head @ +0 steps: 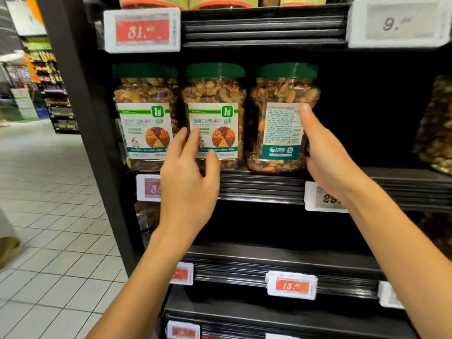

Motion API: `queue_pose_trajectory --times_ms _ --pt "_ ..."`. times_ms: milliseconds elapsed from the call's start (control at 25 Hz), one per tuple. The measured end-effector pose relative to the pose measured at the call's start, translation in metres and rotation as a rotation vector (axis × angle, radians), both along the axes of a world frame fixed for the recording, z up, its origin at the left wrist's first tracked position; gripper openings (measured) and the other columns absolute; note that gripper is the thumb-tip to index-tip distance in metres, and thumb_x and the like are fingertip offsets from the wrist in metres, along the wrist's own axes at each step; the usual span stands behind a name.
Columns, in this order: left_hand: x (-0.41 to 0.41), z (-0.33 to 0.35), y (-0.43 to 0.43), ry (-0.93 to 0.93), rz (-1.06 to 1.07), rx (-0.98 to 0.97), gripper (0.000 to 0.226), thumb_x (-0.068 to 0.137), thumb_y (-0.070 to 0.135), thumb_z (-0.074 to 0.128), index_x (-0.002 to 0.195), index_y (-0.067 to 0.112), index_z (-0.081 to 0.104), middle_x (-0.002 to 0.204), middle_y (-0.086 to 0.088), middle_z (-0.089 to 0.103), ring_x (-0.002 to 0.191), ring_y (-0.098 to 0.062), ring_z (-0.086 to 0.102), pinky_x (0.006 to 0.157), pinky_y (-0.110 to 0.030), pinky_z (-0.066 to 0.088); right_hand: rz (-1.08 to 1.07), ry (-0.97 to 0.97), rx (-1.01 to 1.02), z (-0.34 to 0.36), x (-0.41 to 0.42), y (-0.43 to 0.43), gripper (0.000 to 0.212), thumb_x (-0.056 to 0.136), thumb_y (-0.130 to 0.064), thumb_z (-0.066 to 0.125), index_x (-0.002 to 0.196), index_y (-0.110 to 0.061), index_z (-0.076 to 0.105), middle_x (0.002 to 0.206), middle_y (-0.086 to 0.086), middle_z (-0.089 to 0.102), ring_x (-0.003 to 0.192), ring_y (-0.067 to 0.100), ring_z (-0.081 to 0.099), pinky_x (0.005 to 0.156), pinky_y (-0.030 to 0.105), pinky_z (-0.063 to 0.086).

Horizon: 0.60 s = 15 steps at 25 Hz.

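Two bare forearms are raised from the lower edge of the view toward a black supermarket shelf [261, 187]. The left hand [188, 182] is held with its fingers nearly straight, their tips laid against the front label of the middle jar [215, 94]; nothing is clasped in it. The right hand [325, 162] is closed in a grip on the right-hand jar [276, 133], with the thumb pressed up the label's right edge and the other fingers wrapped out of sight round the jar's far side.

That jar of mixed nuts is stood upright at the shelf's front edge, its long axis vertical, at the right end of a row of three. It alone is turned with its back label outward. It lies straight ahead of the right hand, while the left hand is placed one jar to the left. A turn to face the front is judged the likely step.

Little room is left on the left, where the middle jar is set just beside it, and the green lids are closely overhung by the upper shelf [264, 28]. Dark free space is seen to the right. A price tag [322, 199] at the shelf's edge is partly covered by the right wrist. The left jar [144, 123] is stood at the shelf's left end, and a tiled aisle [49, 216] is seen beyond, blurred.
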State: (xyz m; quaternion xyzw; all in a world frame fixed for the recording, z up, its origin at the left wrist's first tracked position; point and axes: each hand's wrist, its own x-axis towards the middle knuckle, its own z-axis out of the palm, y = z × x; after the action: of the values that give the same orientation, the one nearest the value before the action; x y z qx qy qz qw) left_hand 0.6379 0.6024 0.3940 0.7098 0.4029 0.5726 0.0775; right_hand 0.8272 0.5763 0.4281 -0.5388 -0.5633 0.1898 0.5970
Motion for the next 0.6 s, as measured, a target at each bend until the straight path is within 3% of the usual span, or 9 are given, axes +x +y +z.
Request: queue_pose_trajectory --times_ms 80,120,200,240,320,400,520,600 --pt "0.004 -0.007 -0.006 0.076 -0.015 0.121 0.044 0.093 0.019 0.05 0.135 0.006 0.047 0.144 -0.012 0.041 0.133 -0.018 0.037 0.106 -0.006 0.024 -0.225 -0.146 0.068 -0.007 -0.005 -0.013 0.046 0.098 -0.048 0.029 0.138 -0.027 0.037 0.123 -0.023 0.047 0.114 -0.008 0.044 0.095 0.011 0.029" --pt "0.005 -0.011 -0.006 0.137 -0.015 0.165 0.044 0.092 0.018 0.05 0.134 0.004 0.049 0.144 -0.014 0.041 0.133 -0.022 0.039 0.109 -0.019 0.032 -0.314 -0.224 0.105 -0.012 -0.009 -0.02 0.05 0.098 -0.045 0.03 0.143 -0.022 0.032 0.132 -0.013 0.044 0.124 0.0 0.039 0.099 0.014 0.026" --pt "0.005 -0.017 -0.002 0.221 -0.019 0.185 0.044 0.092 0.016 0.052 0.134 0.002 0.049 0.146 -0.017 0.037 0.136 -0.029 0.036 0.106 -0.042 0.042 -0.29 -0.258 0.122 -0.019 -0.018 -0.027 0.05 0.098 -0.042 0.032 0.143 -0.02 0.029 0.139 -0.006 0.043 0.129 0.009 0.04 0.104 0.025 0.033" --pt "0.005 -0.016 0.0 0.237 -0.026 0.162 0.045 0.093 0.016 0.052 0.135 0.003 0.047 0.149 -0.016 0.033 0.139 -0.028 0.033 0.105 -0.044 0.042 -0.247 -0.245 0.094 -0.02 -0.021 -0.027 0.051 0.098 -0.041 0.033 0.144 -0.02 0.028 0.142 -0.004 0.043 0.13 0.011 0.041 0.107 0.03 0.035" --pt "0.002 -0.013 0.001 0.271 -0.054 0.105 0.047 0.095 0.018 0.051 0.139 0.007 0.042 0.153 -0.011 0.026 0.142 -0.024 0.026 0.109 -0.039 0.037 -0.258 -0.214 0.017 -0.016 -0.024 -0.027 0.055 0.098 -0.041 0.034 0.146 -0.018 0.023 0.147 0.0 0.038 0.134 0.013 0.036 0.114 0.032 0.029" --pt "-0.008 -0.011 -0.006 0.234 -0.105 0.073 0.047 0.095 0.02 0.051 0.14 0.011 0.042 0.15 -0.009 0.033 0.139 -0.02 0.03 0.109 -0.02 0.03 -0.384 -0.275 0.074 -0.016 -0.032 -0.036 0.054 0.099 -0.036 0.036 0.145 -0.011 0.025 0.148 0.006 0.033 0.135 0.015 0.033 0.109 0.013 0.019" --pt "-0.036 -0.026 -0.047 0.069 -0.15 0.057 0.035 0.091 0.02 0.052 0.124 0.009 0.058 0.121 0.003 0.055 0.113 -0.005 0.049 0.093 -0.001 0.029 -0.43 -0.344 0.395 -0.048 -0.062 -0.071 0.034 0.096 -0.02 0.041 0.121 0.002 0.051 0.116 0.007 0.047 0.106 0.009 0.048 0.088 0.004 0.034" --pt "-0.063 -0.058 -0.089 0.014 -0.152 -0.098 0.026 0.09 0.019 0.053 0.112 0.012 0.065 0.102 0.009 0.061 0.095 0.003 0.055 0.084 -0.002 0.038 -0.182 -0.331 0.325 -0.089 -0.086 -0.093 0.023 0.094 -0.016 0.043 0.105 -0.003 0.06 0.102 0.001 0.052 0.091 0.009 0.055 0.08 0.01 0.042"
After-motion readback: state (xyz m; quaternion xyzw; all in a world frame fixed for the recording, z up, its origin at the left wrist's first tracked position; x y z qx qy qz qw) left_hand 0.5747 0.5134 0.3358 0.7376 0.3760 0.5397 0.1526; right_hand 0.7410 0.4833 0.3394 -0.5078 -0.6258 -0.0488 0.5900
